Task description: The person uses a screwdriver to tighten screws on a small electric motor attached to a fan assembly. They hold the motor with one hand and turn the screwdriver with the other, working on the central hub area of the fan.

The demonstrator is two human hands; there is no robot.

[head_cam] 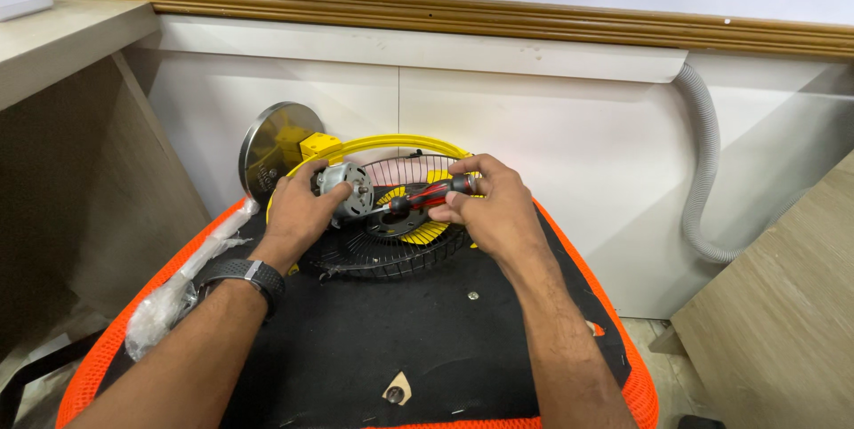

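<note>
Black padding edged in orange mesh (623,367) fills the lower view, a seat-like work surface, and every place below is told from it. Near its front edge lies a small tan teardrop-shaped piece (397,388), and a lone screw (472,296) sits toward its middle, apparently set down within easy reach. Along its left edge a clear plastic bag (173,291) trails off the side. At its far end a yellow-rimmed fan guard with a black wire grille (391,256) lies tilted, propped so the hub faces the person. The left hand (298,211), a dark band on its wrist, wraps its fingers around a small silver motor (345,189) at the grille's hub, seemingly steadying it against turning. The right hand (494,202) closes around the red-and-black handle of a screwdriver (431,196), held nearly level with its tip pointing toward the motor; whether the tip is seated in a fastener cannot be told. Beyond the padding's far left corner a round metal disc (277,149) leans upright against the white wall panel, with a yellow block (318,144) just beside it.
</note>
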